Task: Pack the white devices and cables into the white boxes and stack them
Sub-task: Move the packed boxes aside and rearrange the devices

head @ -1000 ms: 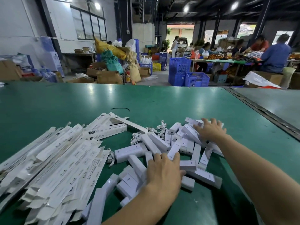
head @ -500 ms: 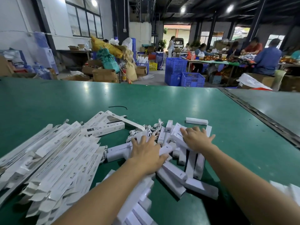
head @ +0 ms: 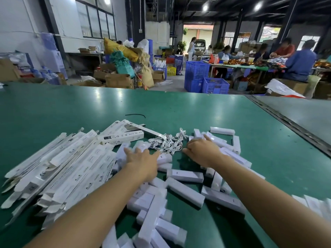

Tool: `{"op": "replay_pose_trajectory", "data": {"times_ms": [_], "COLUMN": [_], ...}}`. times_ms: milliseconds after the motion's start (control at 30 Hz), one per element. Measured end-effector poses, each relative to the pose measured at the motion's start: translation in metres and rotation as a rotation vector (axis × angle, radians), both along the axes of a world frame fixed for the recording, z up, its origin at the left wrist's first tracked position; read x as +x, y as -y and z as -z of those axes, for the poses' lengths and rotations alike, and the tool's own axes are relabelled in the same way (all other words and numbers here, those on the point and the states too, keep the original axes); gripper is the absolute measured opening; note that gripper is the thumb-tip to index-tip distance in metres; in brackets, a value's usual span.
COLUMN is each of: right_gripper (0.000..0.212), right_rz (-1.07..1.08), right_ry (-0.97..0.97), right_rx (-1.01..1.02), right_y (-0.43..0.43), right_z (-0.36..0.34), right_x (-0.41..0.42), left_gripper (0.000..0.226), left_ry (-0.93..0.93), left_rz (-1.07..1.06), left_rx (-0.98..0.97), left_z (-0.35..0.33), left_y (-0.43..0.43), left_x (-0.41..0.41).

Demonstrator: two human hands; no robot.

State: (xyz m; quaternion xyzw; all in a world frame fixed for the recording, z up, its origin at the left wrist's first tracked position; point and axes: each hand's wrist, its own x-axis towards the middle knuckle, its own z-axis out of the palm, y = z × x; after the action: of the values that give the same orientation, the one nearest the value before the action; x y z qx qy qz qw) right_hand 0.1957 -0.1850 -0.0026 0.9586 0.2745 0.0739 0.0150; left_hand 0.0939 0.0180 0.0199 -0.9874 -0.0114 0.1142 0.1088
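Note:
Several white stick-shaped devices (head: pixel 186 191) lie scattered on the green table (head: pixel 179 108) in front of me. A tangle of white cables (head: pixel 166 143) lies beyond them, between my hands. A fan of flat, unfolded white boxes (head: pixel 59 169) covers the left side, and one assembled box (head: pixel 123 137) lies at its far end. My left hand (head: pixel 143 161) rests palm down, fingers spread, on devices just left of the cables. My right hand (head: pixel 202 152) lies flat on devices right of the cables. Neither hand is seen gripping anything.
A thin black tie (head: pixel 135 115) lies farther out on the table. More white pieces (head: pixel 315 204) sit at the right edge. A metal seam (head: pixel 286 122) separates a grey table on the right. Blue crates (head: pixel 206 79), cartons and seated people fill the background.
Both hands have slid farther away across the pile toward the cables. The left hand moved up and left, and devices have been spread nearer to me.

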Motion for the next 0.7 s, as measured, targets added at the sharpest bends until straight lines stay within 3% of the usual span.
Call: {"op": "replay_pose_trajectory", "data": {"times_ms": [100, 200, 267, 333, 400, 500, 600, 700], "right_gripper": [0.036, 0.029, 0.031, 0.048, 0.071, 0.088, 0.096, 0.099], "right_rz": [0.189, 0.291, 0.275, 0.236, 0.241, 0.327, 0.324, 0.319], "right_ry": [0.145, 0.231, 0.171, -0.009, -0.207, -0.365, -0.331, -0.234], "right_rx": [-0.070, 0.008, 0.181, 0.322, 0.355, 0.296, 0.153, 0.184], "right_y": [-0.007, -0.023, -0.036, -0.047, -0.055, -0.059, -0.066, -0.072], "right_z": [0.002, 0.002, 0.005, 0.007, 0.010, 0.017, 0.023, 0.030], "right_x": [0.009, 0.021, 0.033, 0.045, 0.055, 0.068, 0.069, 0.064], "left_gripper": [0.070, 0.082, 0.063, 0.045, 0.053, 0.049, 0.043, 0.036], "left_ry": [-0.008, 0.094, 0.142, 0.084, 0.051, 0.097, 0.229, 0.389], "left_rz": [-0.033, 0.153, 0.359, 0.423, 0.399, 0.338, 0.233, 0.085], "left_rx": [0.086, -0.108, -0.343, -0.421, -0.314, -0.148, -0.200, -0.243], "left_z": [-0.005, -0.005, -0.003, -0.002, 0.000, 0.008, 0.008, 0.011], "left_y": [-0.004, 0.016, 0.034, 0.047, 0.048, 0.039, 0.032, 0.022], "left_x": [-0.004, -0.004, -0.001, -0.001, -0.004, -0.005, 0.003, 0.029]}}
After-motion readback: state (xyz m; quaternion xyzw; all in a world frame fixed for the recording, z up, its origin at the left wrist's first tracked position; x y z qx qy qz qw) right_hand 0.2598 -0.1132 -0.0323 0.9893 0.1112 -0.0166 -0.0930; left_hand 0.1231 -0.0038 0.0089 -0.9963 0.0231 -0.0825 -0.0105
